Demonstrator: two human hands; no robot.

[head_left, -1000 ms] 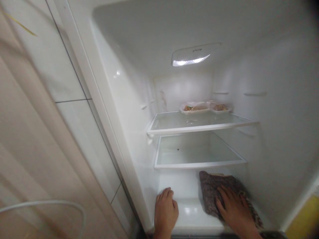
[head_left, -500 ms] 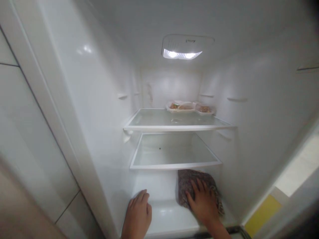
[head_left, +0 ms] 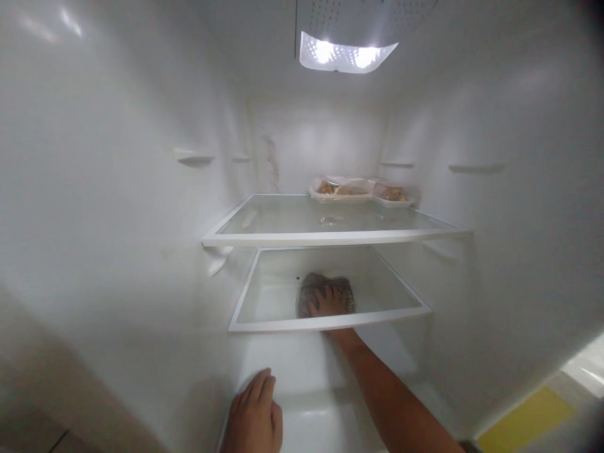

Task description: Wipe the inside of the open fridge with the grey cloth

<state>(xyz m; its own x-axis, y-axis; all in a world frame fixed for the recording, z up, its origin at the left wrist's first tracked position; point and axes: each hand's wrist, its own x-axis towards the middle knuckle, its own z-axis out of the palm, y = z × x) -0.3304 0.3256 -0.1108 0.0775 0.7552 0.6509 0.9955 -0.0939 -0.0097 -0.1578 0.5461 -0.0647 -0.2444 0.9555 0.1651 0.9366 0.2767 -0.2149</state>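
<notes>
A dark, patterned, folded cloth (head_left: 306,301) lies on the fridge floor toward the back, seen through the lower glass shelf. My right hand (head_left: 329,304) presses down on it from above, fingers spread over its top, with the forearm reaching in beneath the shelf. At the lower left, my left hand (head_left: 253,412) rests beside the fridge's left wall. Its fingers are stretched out and close together, and nothing is held in it. The underside of the right hand is hidden.
The upper glass shelf (head_left: 283,217) carries two wrapped food trays (head_left: 342,192) at the back right. Below it the lower glass shelf (head_left: 330,322) hangs just over my right wrist. A lit lamp (head_left: 346,53) is in the ceiling. Shelf ledges (head_left: 476,168) jut from the side walls.
My right hand and the cloth have moved from the front right to the back, under the lower shelf. My view has come closer in. The left hand stays by the left wall.
</notes>
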